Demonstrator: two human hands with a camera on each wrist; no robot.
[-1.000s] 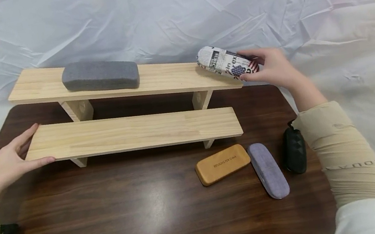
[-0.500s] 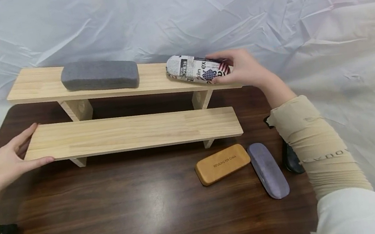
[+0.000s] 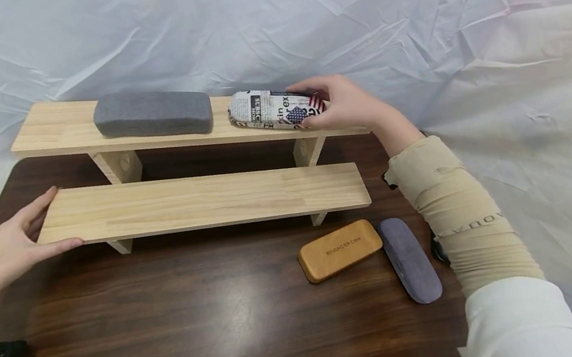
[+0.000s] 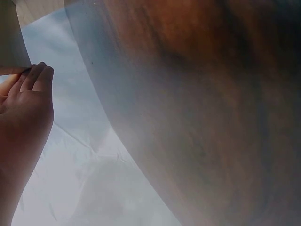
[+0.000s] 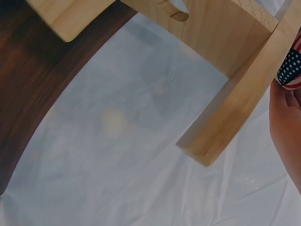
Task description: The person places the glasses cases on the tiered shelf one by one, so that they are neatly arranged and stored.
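On the upper board of a two-tier wooden shelf [image 3: 59,127] lies a newsprint-patterned glasses case [image 3: 259,109] with a flag print. My right hand [image 3: 344,106] holds its right end, thumb in front and fingers behind. In the right wrist view, only the flag part of the case [image 5: 290,67] shows, beside the hand. Left of it on the same board rests a grey glasses case [image 3: 151,113], a small gap between them. My left hand [image 3: 8,249] grips the left end of the lower board [image 3: 200,200], thumb along its front edge and fingers at the back.
On the dark wooden table [image 3: 174,318], a tan glasses case [image 3: 340,250] lies against a purple-grey glasses case [image 3: 411,261] at front right. A black case [image 3: 438,249] is mostly hidden by the right sleeve. Wrinkled white sheeting [image 3: 218,22] hangs behind the shelf.
My right hand has moved left along the upper board with the newsprint case, which is now straighter along the board and closer to the grey case. The left hand stays put.
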